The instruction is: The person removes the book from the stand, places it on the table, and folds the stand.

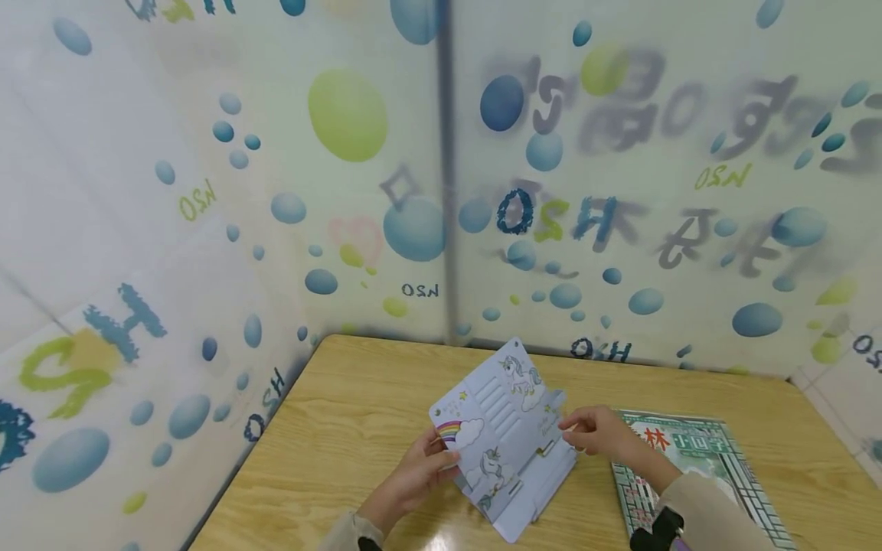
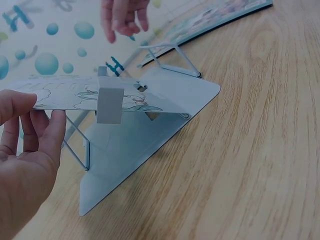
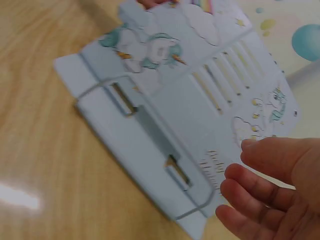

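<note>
A pale folding book stand (image 1: 506,405) with unicorn and rainbow prints stands on the table, its slotted panel raised off a flat base plate (image 2: 135,145). My left hand (image 1: 420,467) pinches the panel's left edge, thumb on top and fingers underneath. In the left wrist view, wire legs (image 2: 77,142) and a square page holder tab (image 2: 110,105) show on the stand. By the panel's right edge is my right hand (image 1: 599,436), its fingers loosely bent with nothing between them. The right wrist view has these fingers (image 3: 250,192) beside the printed lettering.
A book (image 1: 696,467) with a green and white cover lies flat to the right, partly under my right forearm. The wooden table (image 1: 331,413) meets a patterned curtain (image 1: 372,229) at its back edge and another on the left.
</note>
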Demonstrator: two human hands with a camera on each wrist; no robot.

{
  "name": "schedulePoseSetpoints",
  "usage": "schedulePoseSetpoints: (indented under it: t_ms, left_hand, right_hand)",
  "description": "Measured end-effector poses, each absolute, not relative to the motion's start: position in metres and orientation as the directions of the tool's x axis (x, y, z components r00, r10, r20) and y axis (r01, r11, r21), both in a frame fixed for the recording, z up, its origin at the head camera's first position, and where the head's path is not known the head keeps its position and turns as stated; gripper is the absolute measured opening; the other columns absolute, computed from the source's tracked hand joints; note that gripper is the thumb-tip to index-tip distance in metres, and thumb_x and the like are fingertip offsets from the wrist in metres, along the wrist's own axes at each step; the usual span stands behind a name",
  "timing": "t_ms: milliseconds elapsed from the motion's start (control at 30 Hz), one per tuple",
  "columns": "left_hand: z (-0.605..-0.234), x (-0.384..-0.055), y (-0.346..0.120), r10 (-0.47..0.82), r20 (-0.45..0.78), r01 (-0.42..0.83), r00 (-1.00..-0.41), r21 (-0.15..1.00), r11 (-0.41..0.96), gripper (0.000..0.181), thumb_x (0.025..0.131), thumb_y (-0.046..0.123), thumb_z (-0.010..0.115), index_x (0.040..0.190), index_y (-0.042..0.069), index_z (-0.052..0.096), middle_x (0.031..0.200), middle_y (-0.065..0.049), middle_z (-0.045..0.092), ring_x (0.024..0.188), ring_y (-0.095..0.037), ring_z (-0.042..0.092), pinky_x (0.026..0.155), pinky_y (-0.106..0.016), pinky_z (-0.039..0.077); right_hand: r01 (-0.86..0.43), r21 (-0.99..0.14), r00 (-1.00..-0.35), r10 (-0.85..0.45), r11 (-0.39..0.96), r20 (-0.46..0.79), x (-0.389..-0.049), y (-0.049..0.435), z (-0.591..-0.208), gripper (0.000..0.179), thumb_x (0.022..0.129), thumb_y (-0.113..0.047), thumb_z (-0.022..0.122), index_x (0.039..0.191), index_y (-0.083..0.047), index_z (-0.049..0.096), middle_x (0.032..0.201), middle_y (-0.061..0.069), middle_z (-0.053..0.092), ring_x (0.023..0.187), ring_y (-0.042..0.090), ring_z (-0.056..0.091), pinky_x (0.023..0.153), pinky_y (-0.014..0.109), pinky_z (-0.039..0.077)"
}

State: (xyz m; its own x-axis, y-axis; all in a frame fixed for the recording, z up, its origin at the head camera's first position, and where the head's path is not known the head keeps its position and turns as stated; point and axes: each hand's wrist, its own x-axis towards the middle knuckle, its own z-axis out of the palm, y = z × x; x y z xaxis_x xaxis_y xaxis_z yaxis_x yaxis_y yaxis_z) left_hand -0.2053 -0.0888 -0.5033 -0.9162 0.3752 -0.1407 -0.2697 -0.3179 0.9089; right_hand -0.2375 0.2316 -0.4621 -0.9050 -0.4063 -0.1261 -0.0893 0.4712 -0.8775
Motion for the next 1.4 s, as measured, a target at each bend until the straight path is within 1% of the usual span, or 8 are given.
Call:
schedulePoseSetpoints:
  t_ms: [200, 367, 467, 667, 767, 933, 1100, 1400]
  left_hand:
    - [-0.503, -0.205, -0.091, 0.389, -0.148, -0.283, -0.909, 0.905, -0.317, 0.055, 0.087, -0.002, 0.051, 0.135, -0.007, 0.024, 0.108, -0.009, 0.051, 0.092, -0.017, 0.056, 0.079, -0.028, 0.048]
    - [-0.503, -0.205, -0.093, 0.394, -0.147, -0.286, -0.907, 0.903, -0.321, 0.056, 0.087, -0.002, 0.05, 0.136, -0.007, 0.022, 0.108, -0.009, 0.051, 0.092, -0.016, 0.056, 0.079, -0.028, 0.048]
    - [-0.502, -0.205, -0.093, 0.398, -0.151, -0.291, -0.905, 0.901, -0.321, 0.057, 0.087, -0.002, 0.05, 0.136, -0.007, 0.021, 0.109, -0.01, 0.05, 0.093, -0.017, 0.056, 0.08, -0.028, 0.048]
    - [-0.502, -0.205, -0.091, 0.401, -0.149, -0.29, -0.904, 0.902, -0.319, 0.056, 0.087, -0.002, 0.05, 0.135, -0.008, 0.022, 0.108, -0.01, 0.051, 0.093, -0.017, 0.056, 0.081, -0.029, 0.048]
    - [-0.502, -0.205, -0.091, 0.401, -0.142, -0.284, -0.905, 0.903, -0.323, 0.055, 0.087, -0.003, 0.05, 0.135, -0.008, 0.023, 0.107, -0.009, 0.051, 0.093, -0.016, 0.056, 0.081, -0.029, 0.048]
    - [-0.503, -0.205, -0.09, 0.403, -0.121, -0.266, -0.907, 0.906, -0.328, 0.056, 0.087, -0.004, 0.05, 0.135, -0.009, 0.022, 0.107, -0.009, 0.051, 0.091, -0.016, 0.056, 0.081, -0.028, 0.048]
    - [-0.503, -0.204, -0.09, 0.404, -0.119, -0.264, -0.907, 0.908, -0.326, 0.059, 0.087, -0.003, 0.051, 0.136, -0.01, 0.018, 0.107, -0.01, 0.051, 0.092, -0.016, 0.056, 0.08, -0.027, 0.048]
    - [-0.504, -0.201, -0.086, 0.421, -0.101, -0.263, -0.901, 0.9, -0.346, 0.058, 0.085, -0.005, 0.05, 0.135, -0.01, 0.02, 0.108, -0.01, 0.051, 0.095, -0.017, 0.055, 0.083, -0.03, 0.047]
  right_hand:
    - [-0.089, -0.895, -0.895, -0.429, 0.437, -0.121, -0.214, 0.23, -0.481, 0.029, 0.086, -0.014, 0.063, 0.101, 0.01, 0.061, 0.075, 0.01, 0.061, 0.063, 0.015, 0.054, 0.054, 0.03, 0.048]
    - [-0.125, -0.92, -0.916, -0.399, 0.372, -0.037, -0.203, 0.221, -0.496, 0.027, 0.086, -0.01, 0.063, 0.101, 0.013, 0.061, 0.077, 0.011, 0.063, 0.064, 0.011, 0.057, 0.055, 0.025, 0.047]
    - [-0.132, -0.932, -0.933, -0.36, 0.336, 0.003, -0.2, 0.215, -0.503, 0.026, 0.086, -0.008, 0.063, 0.101, 0.013, 0.06, 0.078, 0.013, 0.064, 0.065, 0.013, 0.058, 0.057, 0.024, 0.048]
    - [-0.119, -0.938, -0.968, -0.247, 0.325, 0.037, -0.194, 0.205, -0.513, 0.024, 0.084, -0.005, 0.063, 0.099, 0.014, 0.06, 0.075, 0.014, 0.064, 0.064, 0.012, 0.059, 0.058, 0.023, 0.049]
    - [-0.087, -0.948, -0.982, -0.186, 0.306, 0.03, -0.193, 0.201, -0.516, 0.024, 0.083, -0.003, 0.065, 0.098, 0.015, 0.06, 0.074, 0.015, 0.064, 0.063, 0.013, 0.061, 0.059, 0.023, 0.05]
    - [0.004, -0.966, -0.995, -0.091, 0.258, -0.029, -0.192, 0.196, -0.516, 0.024, 0.08, 0.001, 0.066, 0.097, 0.017, 0.059, 0.075, 0.015, 0.064, 0.065, 0.013, 0.062, 0.062, 0.024, 0.052]
    - [0.058, -0.959, -0.997, -0.025, 0.278, -0.068, -0.191, 0.193, -0.516, 0.024, 0.078, 0.002, 0.067, 0.096, 0.016, 0.061, 0.075, 0.011, 0.064, 0.065, 0.013, 0.06, 0.061, 0.023, 0.051]
    - [0.052, -0.93, -0.999, 0.019, 0.363, -0.048, -0.199, 0.195, -0.513, 0.021, 0.076, -0.002, 0.071, 0.092, 0.009, 0.066, 0.074, 0.008, 0.065, 0.065, 0.01, 0.059, 0.059, 0.022, 0.049]
